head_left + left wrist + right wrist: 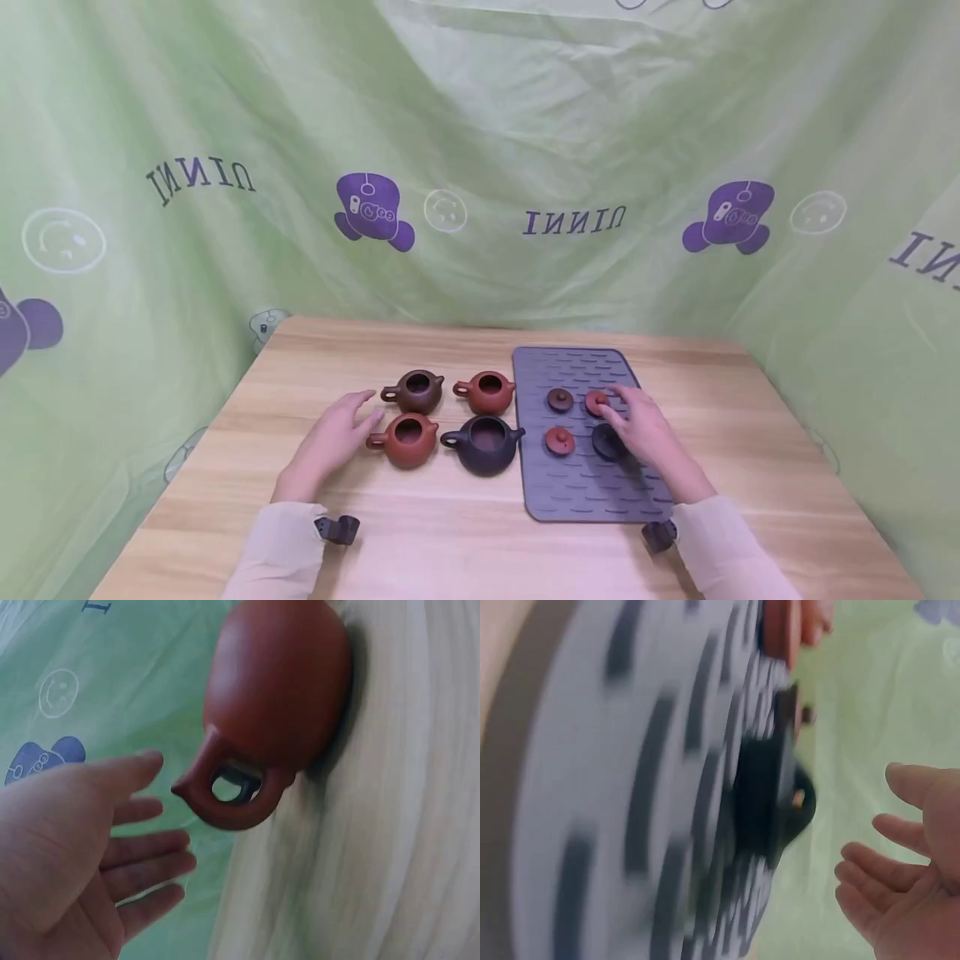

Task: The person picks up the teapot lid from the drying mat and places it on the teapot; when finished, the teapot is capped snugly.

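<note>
My left hand [333, 435] hovers by the handle of an orange-red teapot [411, 457], fingers spread and holding nothing. In the left wrist view a gap shows between my fingertips and that handle [236, 820]. A black teapot [486, 461] stands to its right, with a brown teapot [417, 407] and a red teapot [492, 405] behind; all lack lids. Over the mat, my right hand [647, 429] has loosely bent fingers and grips nothing. Nearest it are a black lid [604, 443], partly covered by the hand, and a red lid [597, 403].
A grey ridged mat [551, 496] lies on the right of the wooden table [420, 542]. It also carries a brown lid [560, 400] and an orange-red lid [559, 442]. A green printed curtain [480, 283] encloses the table's back and sides.
</note>
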`<state>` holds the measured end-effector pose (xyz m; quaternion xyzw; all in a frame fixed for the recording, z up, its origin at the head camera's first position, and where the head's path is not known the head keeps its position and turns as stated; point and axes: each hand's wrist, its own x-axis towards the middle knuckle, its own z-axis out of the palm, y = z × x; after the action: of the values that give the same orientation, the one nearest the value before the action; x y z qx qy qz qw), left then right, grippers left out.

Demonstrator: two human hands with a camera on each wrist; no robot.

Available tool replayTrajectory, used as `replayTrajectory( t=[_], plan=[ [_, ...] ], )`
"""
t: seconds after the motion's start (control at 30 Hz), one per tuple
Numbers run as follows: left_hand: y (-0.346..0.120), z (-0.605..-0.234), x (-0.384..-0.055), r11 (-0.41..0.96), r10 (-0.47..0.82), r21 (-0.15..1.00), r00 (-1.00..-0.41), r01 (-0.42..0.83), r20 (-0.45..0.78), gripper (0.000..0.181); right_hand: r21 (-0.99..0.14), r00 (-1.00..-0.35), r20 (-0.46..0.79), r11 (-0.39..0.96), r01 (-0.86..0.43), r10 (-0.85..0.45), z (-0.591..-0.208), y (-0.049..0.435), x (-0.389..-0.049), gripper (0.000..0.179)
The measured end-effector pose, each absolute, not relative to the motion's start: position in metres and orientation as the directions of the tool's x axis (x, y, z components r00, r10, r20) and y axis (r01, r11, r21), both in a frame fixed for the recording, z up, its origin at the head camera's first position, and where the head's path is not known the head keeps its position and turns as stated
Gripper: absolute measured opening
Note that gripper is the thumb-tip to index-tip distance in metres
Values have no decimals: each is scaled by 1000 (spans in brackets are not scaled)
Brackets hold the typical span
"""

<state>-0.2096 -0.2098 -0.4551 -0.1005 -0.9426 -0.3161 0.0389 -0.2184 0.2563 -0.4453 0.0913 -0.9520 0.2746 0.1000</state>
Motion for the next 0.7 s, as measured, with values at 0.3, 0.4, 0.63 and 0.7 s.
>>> replayTrajectory(
  t=[0.3, 0.4, 0.63, 0.7],
  plan=[
    [-204, -469, -208, 658, 278, 700, -953, 278, 117, 57, -502, -962, 221, 827, -254, -161, -448, 221, -208, 29],
    [-203, -472, -207, 612, 308, 737, -945, 288, 113, 60, -500, -971, 171, 834, -233, -168, -451, 213, -205, 29],
    [-201, -479, -207, 570, 357, 747, -922, 344, 152, 65, -486, -969, 123, 839, -245, -212, -456, 202, -204, 25],
    [-201, -480, -208, 563, 367, 746, -917, 355, 159, 65, -485, -968, 118, 838, -250, -221, -458, 200, -204, 23]
  ],
)
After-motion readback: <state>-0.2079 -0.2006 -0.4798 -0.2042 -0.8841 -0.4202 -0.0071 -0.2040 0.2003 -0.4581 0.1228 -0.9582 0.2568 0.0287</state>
